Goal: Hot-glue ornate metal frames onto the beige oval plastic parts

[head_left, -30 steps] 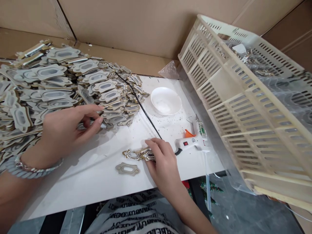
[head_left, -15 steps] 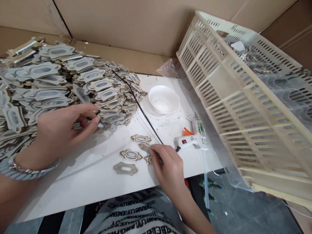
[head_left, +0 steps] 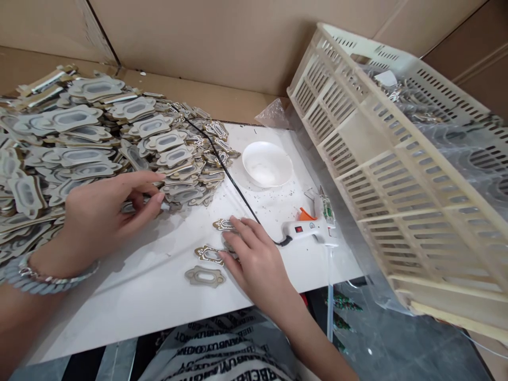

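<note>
Several small ornate plates with oblong centres lie on the white table (head_left: 130, 312). Flat over part of them rests my right hand (head_left: 257, 264), fingers spread. Its fingertips touch a brown-and-white patterned plate (head_left: 223, 225) and come up to another patterned plate (head_left: 208, 254). Whatever lies beneath the palm is mostly hidden. Nearer me is a plain grey plate (head_left: 205, 276). My left hand (head_left: 107, 214) hovers at the edge of a large pile of such plates (head_left: 79, 114); its thumb and forefinger are apart, the other fingers curled, and no held thing shows.
A white bowl (head_left: 267, 165) stands behind my right hand. To the right lies a white glue gun (head_left: 309, 230) with an orange trigger; its black cord (head_left: 234, 182) crosses the table. A large slotted cream crate (head_left: 357, 132) flanks the right side, cardboard (head_left: 206, 42) the back.
My right hand has moved slightly left and spread from a pinch on a plate to lying flat over the plates. The left hand has barely moved.
</note>
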`<state>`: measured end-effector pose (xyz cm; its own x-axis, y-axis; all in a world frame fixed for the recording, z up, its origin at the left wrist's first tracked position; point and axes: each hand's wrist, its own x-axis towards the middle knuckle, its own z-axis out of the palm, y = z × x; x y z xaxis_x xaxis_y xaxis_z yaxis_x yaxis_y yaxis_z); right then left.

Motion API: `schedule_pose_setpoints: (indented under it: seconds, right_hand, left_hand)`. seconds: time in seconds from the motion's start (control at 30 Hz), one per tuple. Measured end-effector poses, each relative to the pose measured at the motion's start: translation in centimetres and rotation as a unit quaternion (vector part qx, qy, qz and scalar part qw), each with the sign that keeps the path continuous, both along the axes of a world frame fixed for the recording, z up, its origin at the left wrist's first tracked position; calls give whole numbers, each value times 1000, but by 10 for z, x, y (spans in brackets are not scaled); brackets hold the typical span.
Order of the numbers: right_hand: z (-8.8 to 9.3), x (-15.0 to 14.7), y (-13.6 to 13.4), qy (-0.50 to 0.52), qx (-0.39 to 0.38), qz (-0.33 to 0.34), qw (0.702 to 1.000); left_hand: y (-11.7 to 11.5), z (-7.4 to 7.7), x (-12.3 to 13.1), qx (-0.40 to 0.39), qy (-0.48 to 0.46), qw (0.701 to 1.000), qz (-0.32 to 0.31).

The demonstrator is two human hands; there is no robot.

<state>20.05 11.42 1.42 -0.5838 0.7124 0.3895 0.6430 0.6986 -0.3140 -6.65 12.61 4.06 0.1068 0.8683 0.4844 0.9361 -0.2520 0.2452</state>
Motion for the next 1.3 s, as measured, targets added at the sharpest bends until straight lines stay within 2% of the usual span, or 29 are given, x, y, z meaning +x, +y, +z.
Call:
schedule_pose_setpoints:
  seconds: [0.3,0.43,0.57,0.73,0.8,1.1,1.3]
  right_hand:
    - [0,2,-5,74,-33,-15,997]
    - [0,5,-6,86,-58,-44,994]
    - [1,4,-8,70,-25,-70,995]
    - [1,-2,-16,83,-40,7,996]
    - [-2,-6,-18,67,-37,14,997]
    - [-5,-14,-19,41,33,-12,999]
    - [-8,-16,-17,78,64,-47,994]
  left_hand:
    - [-1,2,0,5,-4,1000,-1]
    - [0,2,0,5,-4,1000,-2]
    - [0,2,1,1,-6,1000,5]
    - [1,2,-2,-7,-14,1000,9]
    - [1,2,-3,-6,-16,1000,8]
    - [0,2,-1,-12,-13,1000,10]
    - [-1,2,-2,-11,-15,1000,12]
